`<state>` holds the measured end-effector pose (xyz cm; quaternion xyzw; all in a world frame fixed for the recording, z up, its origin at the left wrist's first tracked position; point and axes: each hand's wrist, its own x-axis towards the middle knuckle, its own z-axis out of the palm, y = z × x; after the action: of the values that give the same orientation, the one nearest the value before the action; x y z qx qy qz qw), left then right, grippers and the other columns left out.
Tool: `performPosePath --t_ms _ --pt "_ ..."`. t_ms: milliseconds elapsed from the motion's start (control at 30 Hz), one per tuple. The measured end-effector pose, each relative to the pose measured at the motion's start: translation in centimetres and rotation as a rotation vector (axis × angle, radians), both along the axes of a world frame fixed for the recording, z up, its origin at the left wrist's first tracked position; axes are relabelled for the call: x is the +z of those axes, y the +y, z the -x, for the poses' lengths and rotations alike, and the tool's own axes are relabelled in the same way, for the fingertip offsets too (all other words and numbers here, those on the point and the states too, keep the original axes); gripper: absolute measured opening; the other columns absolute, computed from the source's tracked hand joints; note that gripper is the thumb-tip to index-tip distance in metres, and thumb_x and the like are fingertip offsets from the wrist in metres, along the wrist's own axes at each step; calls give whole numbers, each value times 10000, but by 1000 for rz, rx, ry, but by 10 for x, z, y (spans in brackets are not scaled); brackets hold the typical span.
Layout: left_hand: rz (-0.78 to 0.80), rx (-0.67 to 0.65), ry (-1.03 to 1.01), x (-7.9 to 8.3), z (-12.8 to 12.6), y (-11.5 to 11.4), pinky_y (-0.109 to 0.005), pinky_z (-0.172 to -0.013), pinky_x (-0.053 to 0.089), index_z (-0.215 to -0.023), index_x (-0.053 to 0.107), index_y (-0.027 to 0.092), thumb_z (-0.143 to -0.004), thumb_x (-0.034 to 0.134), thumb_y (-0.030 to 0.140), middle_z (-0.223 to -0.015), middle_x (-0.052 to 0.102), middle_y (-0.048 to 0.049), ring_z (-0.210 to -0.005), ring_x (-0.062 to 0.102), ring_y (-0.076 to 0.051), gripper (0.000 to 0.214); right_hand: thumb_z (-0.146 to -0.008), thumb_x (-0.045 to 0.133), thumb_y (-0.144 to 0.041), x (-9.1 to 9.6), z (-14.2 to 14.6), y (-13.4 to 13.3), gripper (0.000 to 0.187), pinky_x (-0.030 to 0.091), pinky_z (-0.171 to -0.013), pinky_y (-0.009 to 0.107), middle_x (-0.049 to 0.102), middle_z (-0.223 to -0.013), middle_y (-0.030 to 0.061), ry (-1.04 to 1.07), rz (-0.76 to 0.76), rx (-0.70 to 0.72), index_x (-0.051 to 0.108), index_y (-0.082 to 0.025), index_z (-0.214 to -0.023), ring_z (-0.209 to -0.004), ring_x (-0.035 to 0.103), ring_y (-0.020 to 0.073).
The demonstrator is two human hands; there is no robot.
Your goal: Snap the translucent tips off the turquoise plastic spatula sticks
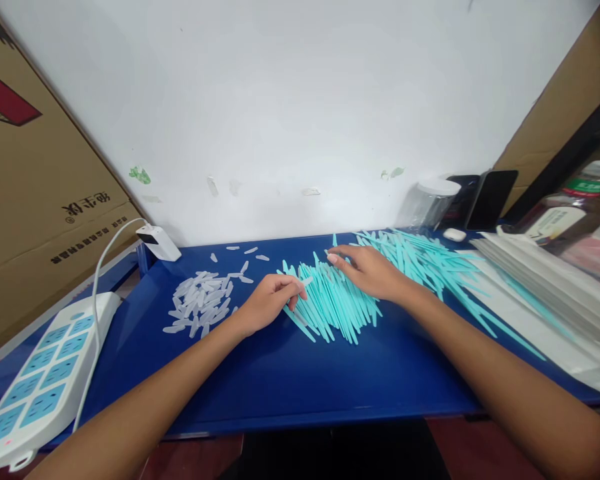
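My left hand (275, 300) is closed in a pinch on a small translucent plastic sleeve (307, 282), at the left edge of a pile of turquoise sticks (337, 307). These slim, tapered sticks lie roughly side by side. Over the back of that pile is my right hand (367, 270), thumb and index finger pinched together; a tiny pale tip shows at them, too small to name. Left of my left hand lies a heap of similar translucent sleeves (203, 300), with several loose ones behind it. More turquoise sticks (420, 263) spread out beyond my right hand.
On the blue table (300, 387), a power strip (45, 380) and a white plug-in device (159, 243) with a cable stand left. At the right are a clear jar (430, 203), a dark phone (491, 200), stacked plastic bags (545, 300) and a bottle (560, 217). A white wall rises behind.
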<state>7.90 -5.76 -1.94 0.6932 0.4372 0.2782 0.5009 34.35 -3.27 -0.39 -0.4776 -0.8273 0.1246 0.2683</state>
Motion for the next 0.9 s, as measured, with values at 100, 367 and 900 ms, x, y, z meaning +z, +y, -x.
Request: performPosePath --t_ms 100,367,900 --pt "1 1 0 0 0 1 -263 -497 272 -817 734 174 -959 516 356 -606 570 11 -474 343 -96 317 -1104 367 -474 1 0 0 494 519 -803 406 799 -1088 104 14 -18 10 729 -190 -1283 -947 737 297" --pt "-6 32 -16 3 0 1 -264 -485 253 -813 725 166 -962 520 359 -594 552 16 -468 331 -92 319 -1001 379 -172 6 1 -2 493 464 -718 342 794 -922 70 6 32 -20 678 -142 -1392 -695 668 215" --pt "-18 27 -4 4 1 1 -260 -498 271 -820 729 166 -971 506 345 -592 557 19 -472 338 -92 322 -1072 473 -516 2 0 -1 474 460 -703 341 794 -964 81 64 -25 -33 708 -189 -1322 -747 689 226"
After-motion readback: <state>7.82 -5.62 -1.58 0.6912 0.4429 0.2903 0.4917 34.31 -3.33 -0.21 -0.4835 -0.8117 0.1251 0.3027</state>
